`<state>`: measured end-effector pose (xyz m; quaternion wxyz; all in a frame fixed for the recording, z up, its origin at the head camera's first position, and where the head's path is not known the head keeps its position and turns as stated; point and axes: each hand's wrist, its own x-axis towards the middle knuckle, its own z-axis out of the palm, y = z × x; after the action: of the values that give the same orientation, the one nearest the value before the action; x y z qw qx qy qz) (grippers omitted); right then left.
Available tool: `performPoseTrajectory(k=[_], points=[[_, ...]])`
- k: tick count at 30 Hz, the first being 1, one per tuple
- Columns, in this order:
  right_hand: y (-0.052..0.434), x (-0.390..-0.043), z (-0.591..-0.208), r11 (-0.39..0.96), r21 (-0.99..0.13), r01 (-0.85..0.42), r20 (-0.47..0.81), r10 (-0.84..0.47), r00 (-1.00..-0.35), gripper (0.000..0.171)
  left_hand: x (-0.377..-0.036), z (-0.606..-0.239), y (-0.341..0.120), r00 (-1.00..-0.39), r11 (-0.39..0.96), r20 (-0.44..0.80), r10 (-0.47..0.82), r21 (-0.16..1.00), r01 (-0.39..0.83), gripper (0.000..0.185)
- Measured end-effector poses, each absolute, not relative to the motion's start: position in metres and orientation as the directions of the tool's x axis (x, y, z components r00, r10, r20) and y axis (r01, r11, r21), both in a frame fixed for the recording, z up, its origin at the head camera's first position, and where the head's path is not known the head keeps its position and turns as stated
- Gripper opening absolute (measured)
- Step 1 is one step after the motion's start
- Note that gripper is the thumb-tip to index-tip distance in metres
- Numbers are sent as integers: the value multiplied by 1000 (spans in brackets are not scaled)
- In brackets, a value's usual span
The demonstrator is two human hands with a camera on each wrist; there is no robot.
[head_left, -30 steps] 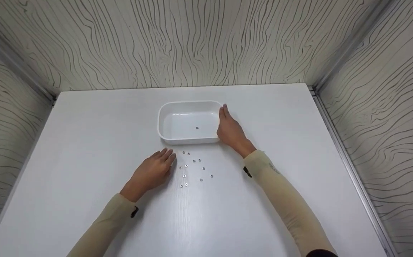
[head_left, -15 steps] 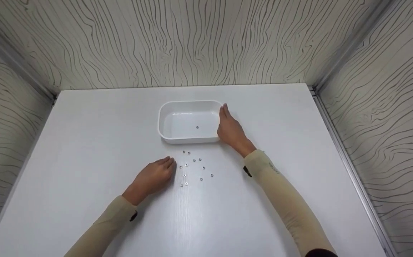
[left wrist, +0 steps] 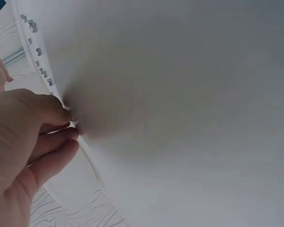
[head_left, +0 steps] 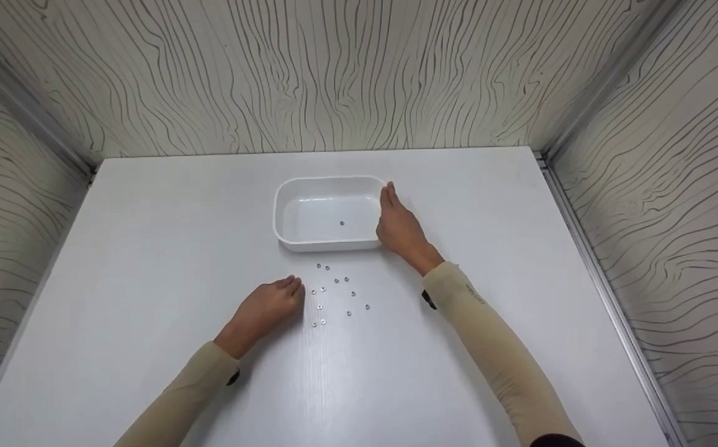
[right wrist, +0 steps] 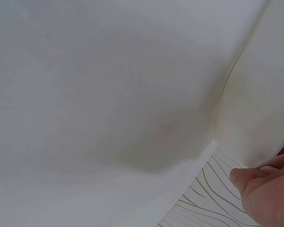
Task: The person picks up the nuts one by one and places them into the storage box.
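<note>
Small metal nuts (head_left: 336,280), about a dozen, lie scattered in the head view on the white tabletop (head_left: 148,248), just in front of a white box (head_left: 337,246) standing near the far edge, roughly midway between the left and right edges; one more nut (head_left: 342,223) sits on the box's floor. I see the right hand (head_left: 401,226) grasping the box's right end, I judge to keep it from sliding, while the left hand (head_left: 270,307) is low beside the nuts, fingers bent together. That loose spread, I think, gives fingertips room around each nut. The tabletop's near edge falls outside what I get, and the left hand's own back hides its fingertips. On the left wrist camera, thumb and fingertips nearly meet, with a dark speck between them; I cannot tell whether they pinch a nut or nothing. Other nuts trail off toward the upper left, and the skin cut off at the left border is probably the right hand. From the right wrist I get mostly blank tabletop and soft shadow; the right hand, cropped by the border, has its fingers at the box's rim, part of that hold hidden.
</note>
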<state>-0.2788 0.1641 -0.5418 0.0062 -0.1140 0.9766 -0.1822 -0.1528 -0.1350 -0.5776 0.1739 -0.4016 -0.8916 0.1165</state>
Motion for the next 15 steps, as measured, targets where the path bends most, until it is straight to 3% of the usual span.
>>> performPoseTrajectory(k=[7, 15], points=[[164, -278, -542, 904, -367, -217, 27, -223, -975, 59, -155, -578, -135, -591, 643, 257, 765, -361, 675, 21], [164, -281, -544, 907, -351, -232, 42, -232, -972, 60, -155, -578, -134, -600, 652, 256, 758, -328, 683, 19]])
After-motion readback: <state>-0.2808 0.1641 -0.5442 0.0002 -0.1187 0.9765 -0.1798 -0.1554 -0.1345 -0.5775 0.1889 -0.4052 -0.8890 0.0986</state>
